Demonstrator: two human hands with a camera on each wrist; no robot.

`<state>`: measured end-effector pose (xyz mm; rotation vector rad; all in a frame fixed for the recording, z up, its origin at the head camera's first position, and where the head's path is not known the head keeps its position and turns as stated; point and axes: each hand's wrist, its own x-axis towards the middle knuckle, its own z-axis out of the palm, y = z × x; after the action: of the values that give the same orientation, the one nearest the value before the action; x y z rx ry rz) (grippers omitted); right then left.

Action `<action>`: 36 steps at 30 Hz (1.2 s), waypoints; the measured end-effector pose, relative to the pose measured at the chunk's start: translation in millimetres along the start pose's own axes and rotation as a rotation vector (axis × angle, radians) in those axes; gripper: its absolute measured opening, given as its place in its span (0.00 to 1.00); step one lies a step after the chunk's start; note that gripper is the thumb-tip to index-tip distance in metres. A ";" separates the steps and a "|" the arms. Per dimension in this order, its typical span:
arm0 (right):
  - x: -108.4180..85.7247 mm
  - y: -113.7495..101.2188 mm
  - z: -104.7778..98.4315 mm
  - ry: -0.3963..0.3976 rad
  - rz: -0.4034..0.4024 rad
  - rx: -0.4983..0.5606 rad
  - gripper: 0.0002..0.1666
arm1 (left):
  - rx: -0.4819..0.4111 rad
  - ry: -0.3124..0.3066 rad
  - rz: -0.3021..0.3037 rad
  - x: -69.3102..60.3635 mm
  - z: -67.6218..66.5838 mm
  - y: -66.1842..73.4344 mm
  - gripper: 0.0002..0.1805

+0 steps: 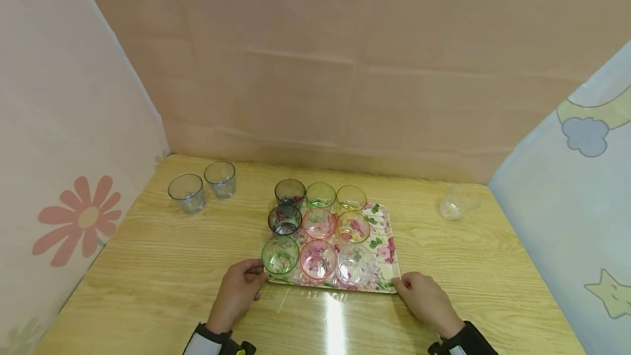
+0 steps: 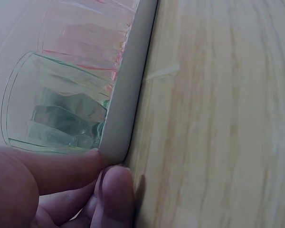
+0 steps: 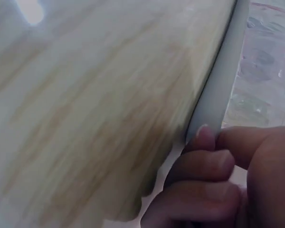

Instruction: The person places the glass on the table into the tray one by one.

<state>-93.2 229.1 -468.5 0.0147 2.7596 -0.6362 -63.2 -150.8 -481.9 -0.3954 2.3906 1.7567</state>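
Observation:
A floral tray (image 1: 385,273) holds several tinted glasses in three rows. In its front row stand a green glass (image 1: 280,259), a pink glass (image 1: 318,262) and a clear glass (image 1: 355,266). Behind them are a dark glass (image 1: 285,221), another pink glass (image 1: 319,224) and a yellow glass (image 1: 353,228). My left hand (image 1: 239,292) pinches the tray's front left corner, its thumb close to the green glass in the left wrist view. At the front right corner, my right hand (image 1: 426,300) grips the rim (image 3: 216,95) between thumb and curled fingers.
Two clear glasses with dark rims, a nearer glass (image 1: 188,195) and a farther glass (image 1: 221,179), stand at the table's back left. Another clear glass (image 1: 455,204) is at the back right. Fabric-like walls enclose the wooden table (image 1: 162,267) on three sides.

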 end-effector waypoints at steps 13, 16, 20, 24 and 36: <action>1.8 -0.5 -0.8 0.004 0.015 0.029 0.27 | -0.013 -0.017 0.019 -0.4 -6.6 -1.3 0.15; 1.5 -0.7 -0.2 0.012 0.003 0.034 0.27 | -0.025 0.043 0.031 1.6 -15.7 2.9 0.15; 1.7 0.2 1.5 0.025 -0.014 0.035 0.27 | -0.026 0.175 0.133 5.7 -38.6 16.2 0.16; 2.4 0.4 2.3 0.032 -0.017 0.042 0.27 | -0.053 0.344 0.319 14.9 -65.8 33.5 0.14; 2.3 -0.6 2.1 0.029 -0.005 0.050 0.27 | -0.241 0.646 0.555 68.8 -128.3 53.6 0.29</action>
<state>-94.8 227.5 -470.7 0.0279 2.7717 -0.7110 -140.1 -266.4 -412.7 -0.4001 2.9369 2.4827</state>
